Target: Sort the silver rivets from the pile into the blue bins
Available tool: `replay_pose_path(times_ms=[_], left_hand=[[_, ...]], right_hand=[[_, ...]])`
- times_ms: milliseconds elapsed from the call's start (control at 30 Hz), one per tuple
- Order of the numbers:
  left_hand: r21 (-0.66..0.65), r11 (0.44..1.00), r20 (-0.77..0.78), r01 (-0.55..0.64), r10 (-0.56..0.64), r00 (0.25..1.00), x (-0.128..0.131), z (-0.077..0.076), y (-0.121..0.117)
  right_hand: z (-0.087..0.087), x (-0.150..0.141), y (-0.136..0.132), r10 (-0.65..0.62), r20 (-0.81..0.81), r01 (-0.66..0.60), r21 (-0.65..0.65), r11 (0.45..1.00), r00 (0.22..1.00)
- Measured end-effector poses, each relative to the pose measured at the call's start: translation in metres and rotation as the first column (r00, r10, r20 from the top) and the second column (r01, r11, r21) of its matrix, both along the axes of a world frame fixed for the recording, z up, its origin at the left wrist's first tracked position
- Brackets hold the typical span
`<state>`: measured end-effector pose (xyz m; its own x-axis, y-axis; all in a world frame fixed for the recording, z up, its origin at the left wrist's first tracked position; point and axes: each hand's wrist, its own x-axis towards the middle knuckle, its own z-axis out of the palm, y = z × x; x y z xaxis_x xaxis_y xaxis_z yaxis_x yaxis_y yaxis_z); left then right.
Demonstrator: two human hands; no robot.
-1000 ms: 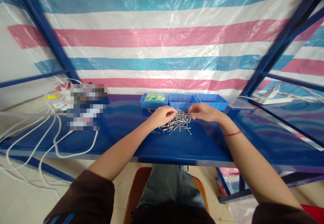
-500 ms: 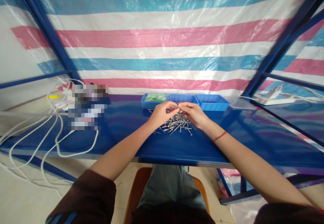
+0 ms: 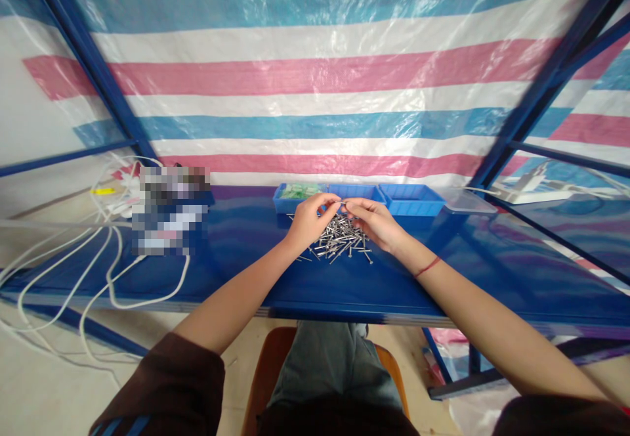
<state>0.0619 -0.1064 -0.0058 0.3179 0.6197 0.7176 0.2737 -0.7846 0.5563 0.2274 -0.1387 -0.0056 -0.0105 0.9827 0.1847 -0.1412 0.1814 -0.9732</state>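
My left hand (image 3: 311, 218) and my right hand (image 3: 378, 222) meet at the fingertips above a loose pile of silvery metal screws (image 3: 339, 240) on the blue tabletop. Thumbs and forefingers of both hands are pinched on a small, thin screw (image 3: 343, 202), which is mostly covered by the fingers. Just behind the hands stand blue plastic bins in a row. The left bin (image 3: 281, 207) contains small green and clear packets; the middle bin (image 3: 363, 193) is partly hidden by my fingers. No contents show in the right bin (image 3: 416, 207).
A clear plastic lid (image 3: 470, 201) lies right of the bins. White cables (image 3: 115, 272) loop over the table's left side, near a blurred-out patch. A white power strip (image 3: 539, 190) sits at the right. Blue metal posts and a striped plastic sheet (image 3: 315, 75) stand behind.
Both hands have shifted very slightly up and left, fingertips still together. The screw between them shows less than before. The pile and bins look the same.
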Motion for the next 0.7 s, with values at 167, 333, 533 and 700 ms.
replay_pose_path(times_ms=[167,333,533,700], left_hand=[[-0.128,0.989,0.049,0.074,-0.068,0.996,-0.001,-0.003,0.006],[-0.301,0.916,0.039,0.266,-0.267,0.963,0.001,-0.006,0.009],[-0.289,0.957,-0.026,-0.026,0.019,0.999,0.004,-0.012,0.01],[-0.248,0.967,-0.181,-0.067,0.021,0.983,0.001,-0.014,0.012]], right_hand=[[0.005,-0.002,-0.006,-0.044,0.031,0.037,0.195,0.98,0.999],[0.013,-0.004,-0.012,-0.082,0.247,-0.01,0.349,0.937,0.966],[0.012,0.022,0.012,-0.545,0.43,0.194,0.629,0.753,0.72],[0.008,0.051,0.033,-0.653,0.678,0.054,0.679,0.733,0.336]])
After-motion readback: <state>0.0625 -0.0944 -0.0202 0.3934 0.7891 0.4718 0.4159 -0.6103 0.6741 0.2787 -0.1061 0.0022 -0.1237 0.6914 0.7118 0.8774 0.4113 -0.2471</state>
